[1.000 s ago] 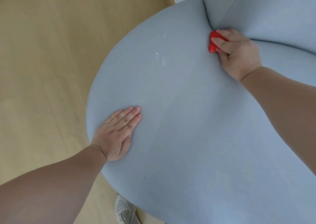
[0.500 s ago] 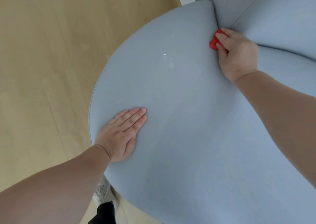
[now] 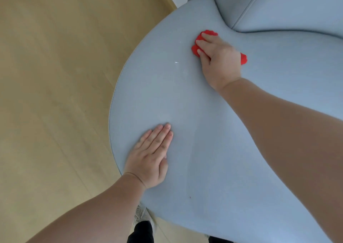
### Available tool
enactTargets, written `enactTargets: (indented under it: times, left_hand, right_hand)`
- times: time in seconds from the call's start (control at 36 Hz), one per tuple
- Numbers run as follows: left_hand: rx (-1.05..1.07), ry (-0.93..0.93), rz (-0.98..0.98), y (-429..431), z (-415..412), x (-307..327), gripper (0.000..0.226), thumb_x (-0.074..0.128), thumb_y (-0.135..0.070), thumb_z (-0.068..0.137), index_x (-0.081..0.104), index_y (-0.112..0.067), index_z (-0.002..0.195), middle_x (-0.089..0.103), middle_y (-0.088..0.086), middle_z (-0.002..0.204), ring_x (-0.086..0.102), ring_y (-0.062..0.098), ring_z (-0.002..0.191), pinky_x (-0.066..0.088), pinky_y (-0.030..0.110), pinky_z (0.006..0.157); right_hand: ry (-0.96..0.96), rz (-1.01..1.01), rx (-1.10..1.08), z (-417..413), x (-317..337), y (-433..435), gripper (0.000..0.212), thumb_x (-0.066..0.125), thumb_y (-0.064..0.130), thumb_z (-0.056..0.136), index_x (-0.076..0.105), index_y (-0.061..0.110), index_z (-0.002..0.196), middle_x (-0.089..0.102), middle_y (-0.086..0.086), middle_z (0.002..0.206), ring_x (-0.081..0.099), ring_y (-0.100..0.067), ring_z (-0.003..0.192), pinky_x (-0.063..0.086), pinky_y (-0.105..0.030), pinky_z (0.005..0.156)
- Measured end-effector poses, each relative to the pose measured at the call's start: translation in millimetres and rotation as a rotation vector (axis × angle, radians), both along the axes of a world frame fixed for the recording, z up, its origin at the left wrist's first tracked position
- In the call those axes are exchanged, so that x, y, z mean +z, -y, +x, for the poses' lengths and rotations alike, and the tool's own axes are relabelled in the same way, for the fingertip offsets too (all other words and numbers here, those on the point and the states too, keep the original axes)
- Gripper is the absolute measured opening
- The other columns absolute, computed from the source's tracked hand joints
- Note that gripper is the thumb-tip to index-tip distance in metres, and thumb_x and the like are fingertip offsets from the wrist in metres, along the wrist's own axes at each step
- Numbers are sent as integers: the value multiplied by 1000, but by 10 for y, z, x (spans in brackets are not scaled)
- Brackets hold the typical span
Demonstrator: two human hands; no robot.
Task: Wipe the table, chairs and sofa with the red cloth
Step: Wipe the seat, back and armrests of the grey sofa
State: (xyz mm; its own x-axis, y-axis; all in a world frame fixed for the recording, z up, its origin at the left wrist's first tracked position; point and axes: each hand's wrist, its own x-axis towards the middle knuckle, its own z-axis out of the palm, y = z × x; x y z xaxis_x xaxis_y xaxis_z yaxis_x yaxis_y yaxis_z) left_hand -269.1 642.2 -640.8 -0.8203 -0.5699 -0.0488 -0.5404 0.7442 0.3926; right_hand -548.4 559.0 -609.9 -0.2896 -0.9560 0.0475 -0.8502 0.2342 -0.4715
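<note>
Fingers [image 3: 204, 44] of the right hand [image 3: 220, 61] curl round the crumpled red cloth [image 3: 196, 51], lying crosswise near the back crease of the pale blue fabric sofa [image 3: 213, 131]. The left hand [image 3: 150, 161] lies flat, fingers together, by its rounded edge, bare seat between.

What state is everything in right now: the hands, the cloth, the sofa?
Cloth, bunched up, pressed onto the sofa.
Right hand, fingers bent over the cloth, pressing it down.
Left hand, flat on the sofa, fingers straight, holding nothing.
Sofa, a few pale specks beside the cloth.
</note>
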Motion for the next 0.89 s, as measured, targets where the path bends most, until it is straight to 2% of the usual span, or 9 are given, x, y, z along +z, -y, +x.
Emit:
enactTargets:
  times: [0.11,0.28,0.5,0.72,0.83,0.89]
  left_hand:
    - [-16,-7,18,22,-20,18,58,36,-16,81,47,-1,136,38,12,148,32,25,139,26,41,114]
    - [-44,-18,20,29,30,2,59,35,-17,82,45,-2,138,37,11,149,31,23,140,26,40,114]
    - [-33,-10,16,42,24,36,58,35,-16,82,48,0,136,39,12,147,34,24,138,27,41,113]
    - [5,-5,28,23,-14,148,54,38,-14,83,52,0,133,43,13,144,40,26,135,30,42,111]
    - [16,-11,69,10,6,235,52,39,-12,83,53,3,131,46,16,142,43,29,132,31,43,110]
    - [62,-23,80,63,90,276,51,39,-11,83,54,5,129,48,18,139,45,32,130,32,46,109]
  right_hand:
    - [18,-42,1,223,-1,-43,29,49,14,96,67,5,118,58,-14,132,52,-28,126,30,-27,108]
    - [8,-16,21,309,-35,-115,30,49,16,98,65,5,121,54,-14,135,49,-28,129,27,-28,113]
    - [24,-9,190,519,-45,-241,27,54,11,94,68,4,117,59,-16,130,54,-32,124,37,-42,109]
    - [25,-27,241,633,-62,-436,26,57,11,94,68,3,116,59,-16,129,54,-33,123,38,-44,108]
    - [28,-50,259,710,-56,-575,25,59,9,92,69,2,113,61,-17,127,56,-35,120,36,-39,107]
    - [24,-73,270,759,-59,-638,24,61,8,91,70,1,112,61,-18,125,57,-37,118,39,-42,105]
